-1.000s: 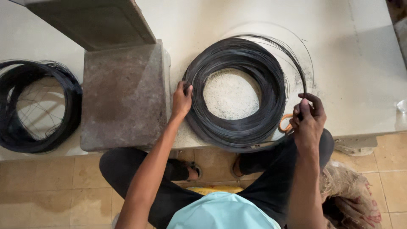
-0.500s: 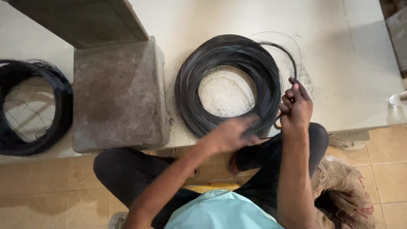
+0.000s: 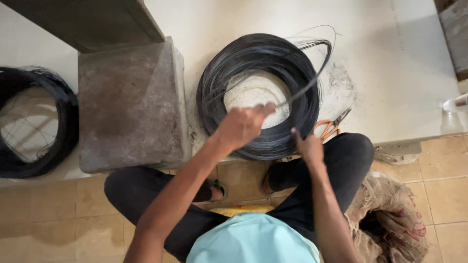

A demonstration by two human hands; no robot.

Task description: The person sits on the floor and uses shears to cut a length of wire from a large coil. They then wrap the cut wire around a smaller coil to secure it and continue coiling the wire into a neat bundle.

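Observation:
A large coil of black wire (image 3: 243,63) lies on a pale raised slab in front of me. My left hand (image 3: 242,125) hovers over the coil's near side, pinching a bunch of loose wire strands (image 3: 312,80) that arc up and over to the coil's right side. My right hand (image 3: 308,146) rests at the coil's near right edge, fingers curled; what it grips is unclear. Orange-handled cutters (image 3: 331,125) lie on the slab just right of that hand.
A square stone block (image 3: 129,104) sits left of the coil, with a dark beam (image 3: 92,22) behind it. A second black wire coil (image 3: 29,122) lies far left. A burlap sack (image 3: 390,219) is on the tiled floor at right. My legs are folded below.
My left hand moved from the coil's left edge across to its near middle and took hold of loose strands. My right hand shifted left, away from the cutters.

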